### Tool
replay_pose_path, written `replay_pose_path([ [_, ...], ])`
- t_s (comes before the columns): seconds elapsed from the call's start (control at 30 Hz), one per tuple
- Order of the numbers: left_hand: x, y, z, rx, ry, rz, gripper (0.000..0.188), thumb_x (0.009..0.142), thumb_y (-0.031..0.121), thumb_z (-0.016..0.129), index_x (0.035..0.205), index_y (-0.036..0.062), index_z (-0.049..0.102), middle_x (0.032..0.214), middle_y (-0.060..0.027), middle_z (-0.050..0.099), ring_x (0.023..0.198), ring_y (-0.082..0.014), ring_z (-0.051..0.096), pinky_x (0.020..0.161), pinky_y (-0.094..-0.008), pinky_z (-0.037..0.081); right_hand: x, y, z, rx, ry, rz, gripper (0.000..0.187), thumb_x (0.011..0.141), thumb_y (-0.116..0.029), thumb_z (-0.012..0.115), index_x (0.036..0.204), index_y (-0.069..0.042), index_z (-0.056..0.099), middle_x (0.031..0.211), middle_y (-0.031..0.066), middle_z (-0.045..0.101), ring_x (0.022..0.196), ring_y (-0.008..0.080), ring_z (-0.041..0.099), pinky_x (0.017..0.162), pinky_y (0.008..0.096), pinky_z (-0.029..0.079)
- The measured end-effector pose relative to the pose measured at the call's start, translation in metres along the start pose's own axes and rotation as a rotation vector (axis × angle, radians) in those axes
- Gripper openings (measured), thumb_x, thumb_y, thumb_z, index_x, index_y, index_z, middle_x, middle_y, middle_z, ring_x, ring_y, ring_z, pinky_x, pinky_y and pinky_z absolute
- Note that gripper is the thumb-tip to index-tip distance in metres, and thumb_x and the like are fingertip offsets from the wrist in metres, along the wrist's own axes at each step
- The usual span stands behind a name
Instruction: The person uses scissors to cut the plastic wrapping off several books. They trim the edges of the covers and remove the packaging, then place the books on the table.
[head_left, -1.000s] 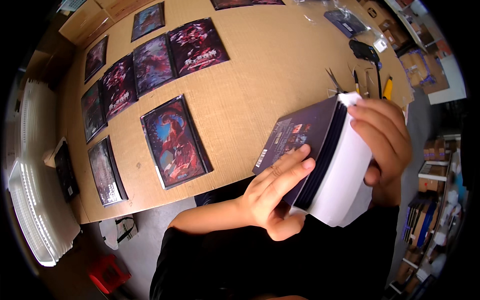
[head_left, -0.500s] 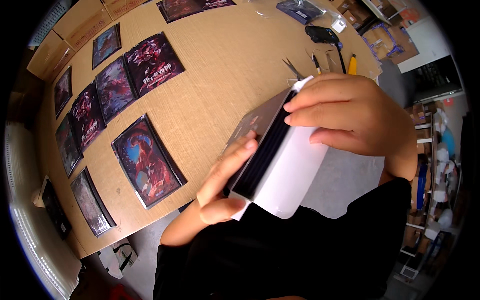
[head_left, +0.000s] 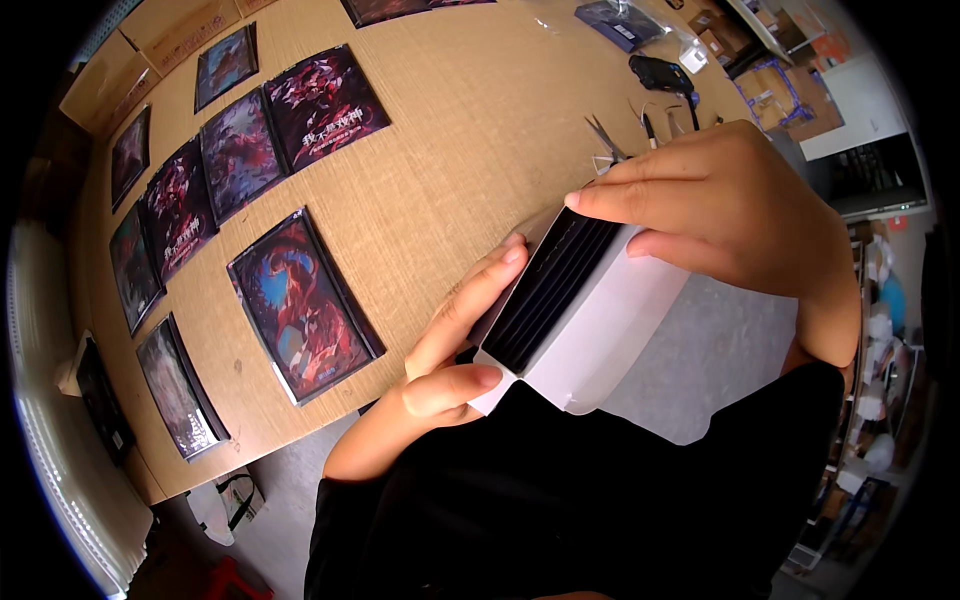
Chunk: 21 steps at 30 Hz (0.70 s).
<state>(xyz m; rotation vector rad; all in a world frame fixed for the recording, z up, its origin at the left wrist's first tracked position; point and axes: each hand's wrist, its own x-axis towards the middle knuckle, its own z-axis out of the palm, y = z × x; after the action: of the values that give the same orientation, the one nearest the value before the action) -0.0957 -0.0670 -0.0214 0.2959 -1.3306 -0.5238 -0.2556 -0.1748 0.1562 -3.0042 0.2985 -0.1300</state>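
Between my hands is a cardboard box (head_left: 625,325), tilted, its white lid flap folded out toward me. Several thin dark packs (head_left: 560,285) stand side by side inside it. My left hand (head_left: 455,345) is closed on the near left end, thumb at the white end flap and fingers along the outer side. At the far right end, my right hand (head_left: 700,205) is closed on the box, with fingertips at the upper edge and thumb at the base of the open flap.
Glossy illustrated packs lie on the wooden table (head_left: 430,130) to the left, the nearest being a red and blue pack (head_left: 305,310). Scissors (head_left: 608,137) are just beyond my right hand. A black handheld device (head_left: 660,75) and a dark box (head_left: 620,25) sit farther back. Cardboard cartons (head_left: 180,35) line the far left.
The box has turned so that its opening and the packs inside show more fully. My right hand has shifted slightly right along the far end. The whole view has shifted a little.
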Motion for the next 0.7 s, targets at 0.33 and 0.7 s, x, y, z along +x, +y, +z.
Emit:
replay_pose_path([
  [0.33,-0.010,0.003,-0.010,0.148,-0.002,-0.021,0.027,0.086,0.004,0.057,0.106,0.0152,0.043,0.127,-0.0350,0.041,0.117,-0.0518,0.043,0.096,-0.0631,0.030,0.013,-0.018,-0.007,-0.092,-0.078,-0.022,0.011,0.074,-0.010,0.058,0.085,-0.011,0.057,0.065,0.0009,0.058,0.048,0.0145,0.057,0.041,0.0247,0.042],
  [0.7,-0.011,0.012,-0.020,0.194,-0.095,-0.088,0.036,0.077,-0.005,0.056,0.109,0.0101,0.049,0.133,-0.0253,0.041,0.123,-0.0422,0.041,0.103,-0.0546,0.030,0.028,-0.029,-0.017,-0.058,-0.206,-0.102,0.017,0.073,-0.004,0.058,0.090,-0.003,0.059,0.088,0.0078,0.066,0.063,0.0192,0.065,0.052,0.0282,0.052],
])
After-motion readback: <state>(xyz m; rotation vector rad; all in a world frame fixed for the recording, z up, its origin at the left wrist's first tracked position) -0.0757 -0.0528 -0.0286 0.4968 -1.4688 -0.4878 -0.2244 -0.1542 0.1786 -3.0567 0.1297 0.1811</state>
